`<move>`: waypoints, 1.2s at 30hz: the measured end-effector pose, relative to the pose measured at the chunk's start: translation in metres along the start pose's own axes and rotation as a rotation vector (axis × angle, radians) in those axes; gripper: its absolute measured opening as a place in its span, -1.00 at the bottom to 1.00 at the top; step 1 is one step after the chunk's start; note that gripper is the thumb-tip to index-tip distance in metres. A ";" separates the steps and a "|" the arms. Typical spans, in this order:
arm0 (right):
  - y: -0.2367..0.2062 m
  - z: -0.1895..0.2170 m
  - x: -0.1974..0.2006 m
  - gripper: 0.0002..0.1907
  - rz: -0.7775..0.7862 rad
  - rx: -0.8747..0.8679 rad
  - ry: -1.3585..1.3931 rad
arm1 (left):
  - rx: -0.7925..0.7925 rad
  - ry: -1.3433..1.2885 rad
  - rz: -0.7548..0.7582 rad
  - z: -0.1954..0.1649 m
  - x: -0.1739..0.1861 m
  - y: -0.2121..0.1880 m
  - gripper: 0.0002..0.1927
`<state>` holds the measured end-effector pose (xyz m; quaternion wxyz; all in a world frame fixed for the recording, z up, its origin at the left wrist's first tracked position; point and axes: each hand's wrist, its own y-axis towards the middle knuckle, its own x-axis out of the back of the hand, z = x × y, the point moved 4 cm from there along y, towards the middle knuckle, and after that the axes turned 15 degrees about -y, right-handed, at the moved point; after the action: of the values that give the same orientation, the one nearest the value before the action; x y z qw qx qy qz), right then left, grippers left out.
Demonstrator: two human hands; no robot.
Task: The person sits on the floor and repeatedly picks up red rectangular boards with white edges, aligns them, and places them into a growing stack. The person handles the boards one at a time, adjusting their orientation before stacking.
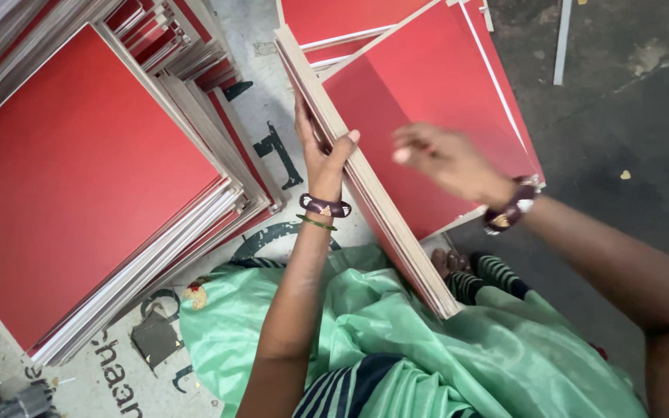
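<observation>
- Left hand [320,151]: gripping the upright bundle of thin red-faced square boards with pale grey-brown edges [365,182]; thumb hooked over the near edge, fingers hidden behind the far face. Bundle stands on edge, tilted, running from upper left down to the lap. Sheet count in the bundle cannot be told; edges too fine.
- Left wrist: two bangles, one dark maroon bangle with gold triangles [325,207], one thin green bangle [316,223] just below it.
- Right hand [447,159]: blurred, fingers loosely spread and holding nothing, hovering just above the red face of the topmost flat red board [435,85] to the right of the bundle. Whether it touches the board cannot be told.
- Right wrist: one dark bangle with a metal trim [511,207].
- Flat boards under the right hand: at least three overlapping red sheets, fanned, lying on the floor; white edges show between them.
- Lap: light green shiny cloth [396,340] over a dark striped garment; lower end of the bundle rests against it.
- Left side: one large stack of red boards [79,178], many layers, edges staggered, well apart from the hands. A second, messier pile lies behind it at top.
- Floor: grey concrete [629,116] on the right; printed pale sacking [272,131] under the stacks.
</observation>
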<state>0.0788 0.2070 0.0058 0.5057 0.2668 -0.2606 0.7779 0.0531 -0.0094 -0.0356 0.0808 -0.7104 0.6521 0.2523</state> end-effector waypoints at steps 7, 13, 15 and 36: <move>0.012 0.030 -0.034 -0.59 0.154 -0.102 0.388 | -0.010 0.090 0.001 0.001 -0.001 0.002 0.05; 0.007 0.010 -0.018 -0.65 0.060 -0.059 0.205 | 0.011 0.051 -0.003 -0.005 0.008 -0.003 0.05; 0.005 -0.010 -0.003 -0.70 -0.030 -0.179 -0.275 | 0.015 0.037 -0.010 -0.008 0.012 -0.004 0.06; -0.003 0.001 -0.022 -0.57 0.093 0.005 0.371 | 0.003 0.034 -0.011 0.003 0.002 0.002 0.04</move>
<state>0.0892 0.1930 -0.0076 0.5081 0.1078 -0.1731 0.8368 0.0501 -0.0100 -0.0387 0.0721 -0.7180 0.6498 0.2387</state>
